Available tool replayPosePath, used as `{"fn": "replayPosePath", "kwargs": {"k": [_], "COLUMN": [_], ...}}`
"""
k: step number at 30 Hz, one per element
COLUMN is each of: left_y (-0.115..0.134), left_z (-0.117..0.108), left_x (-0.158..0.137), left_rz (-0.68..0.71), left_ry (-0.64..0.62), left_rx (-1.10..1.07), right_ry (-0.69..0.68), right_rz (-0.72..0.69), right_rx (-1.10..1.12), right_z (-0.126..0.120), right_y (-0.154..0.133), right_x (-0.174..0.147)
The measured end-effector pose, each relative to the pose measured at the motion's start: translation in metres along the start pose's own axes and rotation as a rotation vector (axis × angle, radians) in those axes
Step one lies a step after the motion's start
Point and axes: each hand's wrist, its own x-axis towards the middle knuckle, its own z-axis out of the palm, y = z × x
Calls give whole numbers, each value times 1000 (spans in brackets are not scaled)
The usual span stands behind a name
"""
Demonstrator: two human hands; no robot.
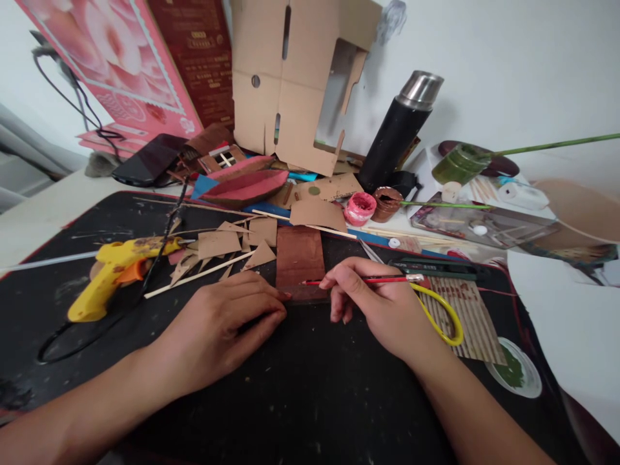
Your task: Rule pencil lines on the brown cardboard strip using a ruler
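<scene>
Here we are at the black mat [290,400], and the brown board [299,255] lies right in front of me, between my two hands. Its long axis runs away from me, one short edge facing my body. My left hand [227,323] is the nearer one, palm down, fingers bent close together with the tips at the board's near left corner; whether they pinch it or merely press, I can't tell from here. Over on the other side, my right hand [387,310] sits just off the board's right edge, thumb and fingers closed on the red pencil [387,279]. So from those right fingers the board lies leftward, and that's where the pencil points: tip to the left, over the board's near part, eraser end out to the right. The pencil's long axis runs sideways, squarely across the board's own. Is the tip touching the surface? Too fine to call! Close by the right hand, the yellow-handled scissors [458,326] poke out; beyond my left, cardboard scraps [219,244] lie in a loose heap.
</scene>
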Motion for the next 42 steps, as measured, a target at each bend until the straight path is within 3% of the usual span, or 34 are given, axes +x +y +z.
{"fn": "replayPosePath", "kwargs": {"k": [5,22,42], "left_y": [-1,-1,2], "left_z": [0,0,-1], "left_x": [0,0,3], "left_rz": [8,11,18], "left_ry": [1,-8,1], "left_rx": [-9,6,-3], "right_ry": [81,106,-30], "right_rz": [-13,24,31], "right_rx": [87,103,-1], "right_z": [-1,0,5], "right_y": [3,5,4], "right_x": [2,4,-1]}}
